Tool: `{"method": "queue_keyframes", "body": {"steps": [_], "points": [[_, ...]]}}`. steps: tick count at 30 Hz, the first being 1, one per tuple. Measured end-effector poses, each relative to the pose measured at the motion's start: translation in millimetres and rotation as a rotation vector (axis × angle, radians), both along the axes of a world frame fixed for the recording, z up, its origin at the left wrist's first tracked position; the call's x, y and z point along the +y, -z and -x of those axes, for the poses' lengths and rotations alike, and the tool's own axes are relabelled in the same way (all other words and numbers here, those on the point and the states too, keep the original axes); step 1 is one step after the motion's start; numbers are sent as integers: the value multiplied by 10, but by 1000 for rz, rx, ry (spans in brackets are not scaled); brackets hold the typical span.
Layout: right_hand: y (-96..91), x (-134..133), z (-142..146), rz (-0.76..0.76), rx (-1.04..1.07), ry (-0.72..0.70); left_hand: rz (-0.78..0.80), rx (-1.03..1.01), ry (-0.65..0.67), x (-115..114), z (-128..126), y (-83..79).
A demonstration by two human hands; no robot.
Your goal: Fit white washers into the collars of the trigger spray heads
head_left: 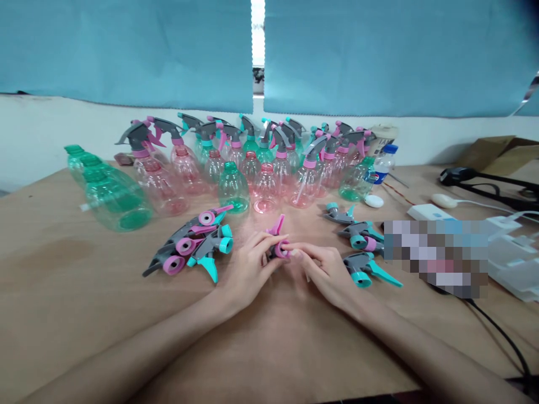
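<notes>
In the head view, a grey and pink trigger spray head (281,248) is between my hands, its pink collar facing me and its pink trigger pointing up. My left hand (253,264) is closed around it from the left. The fingertips of my right hand (322,266) are pinched at the collar's opening; whether they also hold a small part there is hidden. Loose spray heads with pink and turquoise collars (185,246) lie left of my hands. More loose spray heads (361,243), mostly turquoise, lie to the right. A pink bottle (266,189) without a head stands just beyond.
Several capped spray bottles (309,174) and open green bottles (233,188) crowd the table's back. At right are a water bottle (384,165), a white round lid (374,201), a white power strip (427,213), cables, a clear plastic tray (516,258) and a cardboard box (501,157).
</notes>
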State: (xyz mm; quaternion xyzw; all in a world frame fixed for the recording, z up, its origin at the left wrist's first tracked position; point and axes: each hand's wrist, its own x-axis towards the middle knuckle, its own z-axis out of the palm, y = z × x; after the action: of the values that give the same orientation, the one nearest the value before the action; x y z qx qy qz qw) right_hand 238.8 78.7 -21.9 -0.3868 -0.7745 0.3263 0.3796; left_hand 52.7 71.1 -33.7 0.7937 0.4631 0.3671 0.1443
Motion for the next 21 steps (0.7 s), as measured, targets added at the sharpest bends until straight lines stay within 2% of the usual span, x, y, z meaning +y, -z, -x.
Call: {"method": "queue_keyframes", "body": {"steps": [6,15,18,21], "points": [[-26,31,-21,-95,-118,94,-21,12,34,-41,-11,-21],[36,-53,11,-54,-29,-69,-78,-52,-35,-78,12,-42],[62,-74,6,-75,-22,-95,-109,-86,-75,-157,71,-111],[55,-81,-10,-80,-7,-52,-150,-119,-132,-263,200,-219]]}}
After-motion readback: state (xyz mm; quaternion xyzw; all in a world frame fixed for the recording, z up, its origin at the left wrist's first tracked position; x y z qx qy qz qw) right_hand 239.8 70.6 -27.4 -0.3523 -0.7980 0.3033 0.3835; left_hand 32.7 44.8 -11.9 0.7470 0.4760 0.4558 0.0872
